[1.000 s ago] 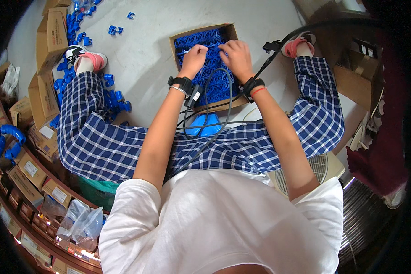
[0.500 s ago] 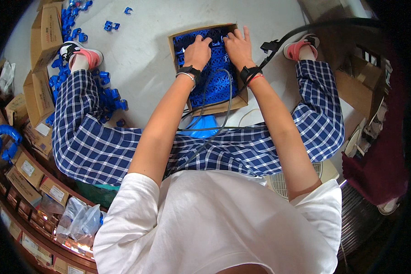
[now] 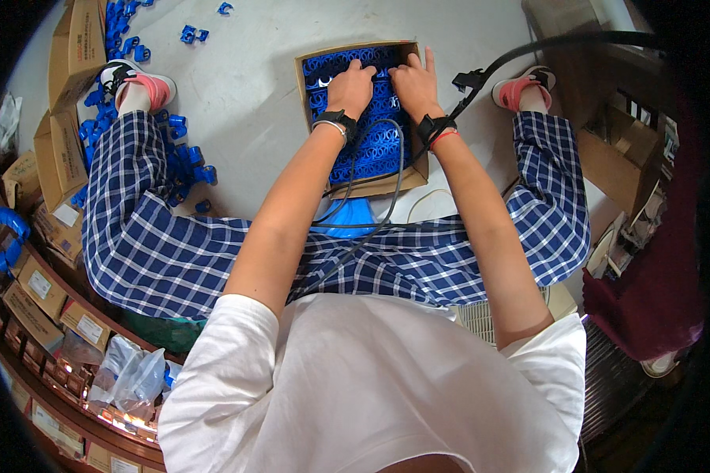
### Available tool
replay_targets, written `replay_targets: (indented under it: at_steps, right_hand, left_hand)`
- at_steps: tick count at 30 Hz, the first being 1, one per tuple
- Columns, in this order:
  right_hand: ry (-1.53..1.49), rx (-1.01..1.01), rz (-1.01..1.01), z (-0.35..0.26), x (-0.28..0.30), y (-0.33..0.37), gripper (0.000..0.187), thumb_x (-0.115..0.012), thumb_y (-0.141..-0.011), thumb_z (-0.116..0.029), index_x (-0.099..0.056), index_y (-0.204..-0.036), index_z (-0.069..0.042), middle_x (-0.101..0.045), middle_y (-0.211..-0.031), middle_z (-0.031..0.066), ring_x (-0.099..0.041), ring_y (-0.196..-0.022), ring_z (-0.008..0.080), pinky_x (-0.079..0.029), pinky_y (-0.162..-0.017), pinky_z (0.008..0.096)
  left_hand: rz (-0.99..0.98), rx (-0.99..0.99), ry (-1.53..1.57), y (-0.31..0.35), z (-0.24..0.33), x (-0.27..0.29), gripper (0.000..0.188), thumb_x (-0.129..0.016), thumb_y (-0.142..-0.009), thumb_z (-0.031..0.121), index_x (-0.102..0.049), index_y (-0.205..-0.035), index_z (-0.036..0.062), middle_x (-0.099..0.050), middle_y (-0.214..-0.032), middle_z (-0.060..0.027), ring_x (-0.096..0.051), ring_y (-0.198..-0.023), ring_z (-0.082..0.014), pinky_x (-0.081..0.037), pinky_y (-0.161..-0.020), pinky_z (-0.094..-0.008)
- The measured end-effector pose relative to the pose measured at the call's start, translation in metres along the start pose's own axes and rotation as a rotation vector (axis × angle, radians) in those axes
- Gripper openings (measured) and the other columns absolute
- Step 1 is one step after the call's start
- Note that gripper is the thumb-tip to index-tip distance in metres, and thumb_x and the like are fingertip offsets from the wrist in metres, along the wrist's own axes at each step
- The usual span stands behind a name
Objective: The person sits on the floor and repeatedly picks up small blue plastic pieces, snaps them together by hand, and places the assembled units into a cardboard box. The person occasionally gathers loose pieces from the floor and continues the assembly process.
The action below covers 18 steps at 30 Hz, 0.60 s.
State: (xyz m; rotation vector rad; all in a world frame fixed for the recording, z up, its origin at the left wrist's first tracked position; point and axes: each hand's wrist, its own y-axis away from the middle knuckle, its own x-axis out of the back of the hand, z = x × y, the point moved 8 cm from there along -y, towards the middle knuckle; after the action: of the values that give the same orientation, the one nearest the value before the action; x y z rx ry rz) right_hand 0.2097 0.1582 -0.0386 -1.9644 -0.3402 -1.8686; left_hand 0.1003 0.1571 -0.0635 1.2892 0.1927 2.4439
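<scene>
An open cardboard box (image 3: pixel 418 169) stands on the floor between my legs, filled with rows of blue plastic clips (image 3: pixel 375 162). My left hand (image 3: pixel 350 91) bends down over the upper rows, its fingers curled and pressed onto the clips. Close beside it on the right, my right hand (image 3: pixel 416 88) pinches at the same row with one finger sticking up. My fingertips partly hide the pieces they touch. A thin grey cable (image 3: pixel 400 146) loops across the box's lower half.
Loose blue clips (image 3: pixel 189 162) lie piled on the floor by my left foot, with a few farther up. Opened cartons (image 3: pixel 77 55) and packed shelves (image 3: pixel 87 323) line the left. A thick black cable (image 3: pixel 521 51) crosses above my right wrist. Another carton (image 3: pixel 619 158) stands at the right.
My left hand has shifted slightly right, closer to my right hand. The right hand stays at the same row, its fingers slightly moved. The view has shifted a little.
</scene>
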Motion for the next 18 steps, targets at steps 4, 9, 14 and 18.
replay_targets:
  at_steps: [4, 9, 14, 18]
  right_hand:
    - [0.003, -0.052, -0.022, 0.005, -0.008, -0.003, 0.018, -0.052, -0.076, -0.007, -0.049, -0.059, -0.01, -0.05, -0.062, 0.0042, -0.054, -0.084, 0.0253, -0.029, -0.109, 0.0524]
    - [0.104, -0.074, -0.329, 0.009, -0.028, 0.001, 0.018, -0.056, -0.083, -0.017, -0.074, -0.083, -0.02, -0.068, -0.078, -0.0018, -0.055, -0.098, 0.0169, -0.026, -0.11, 0.0518]
    - [0.109, -0.022, -0.27, 0.011, -0.034, 0.001, 0.017, -0.057, -0.082, -0.018, -0.074, -0.083, -0.02, -0.068, -0.077, -0.0008, -0.056, -0.096, 0.0174, -0.03, -0.107, 0.05]
    - [0.131, -0.053, -0.313, 0.014, -0.041, 0.003, 0.016, -0.058, -0.082, -0.018, -0.074, -0.083, -0.02, -0.068, -0.077, -0.0003, -0.057, -0.096, 0.0174, -0.03, -0.105, 0.0489]
  left_hand:
    - [-0.013, -0.014, -0.018, -0.003, -0.001, -0.003, 0.023, -0.055, -0.084, 0.013, -0.067, -0.104, 0.0163, -0.06, -0.099, -0.0139, -0.064, -0.078, -0.036, -0.054, -0.067, -0.0462]
    - [0.022, -0.026, 0.007, -0.002, -0.001, -0.001, 0.023, -0.056, -0.083, 0.012, -0.067, -0.102, 0.0164, -0.059, -0.098, -0.0136, -0.064, -0.077, -0.0359, -0.053, -0.067, -0.0467]
    - [0.031, -0.033, 0.011, -0.002, 0.001, 0.001, 0.021, -0.055, -0.083, 0.011, -0.067, -0.1, 0.0154, -0.059, -0.098, -0.0136, -0.064, -0.077, -0.0363, -0.053, -0.067, -0.0471]
    - [0.037, -0.037, 0.014, -0.002, 0.001, 0.001, 0.02, -0.055, -0.083, 0.011, -0.067, -0.099, 0.0149, -0.059, -0.098, -0.0134, -0.064, -0.077, -0.0364, -0.053, -0.066, -0.047]
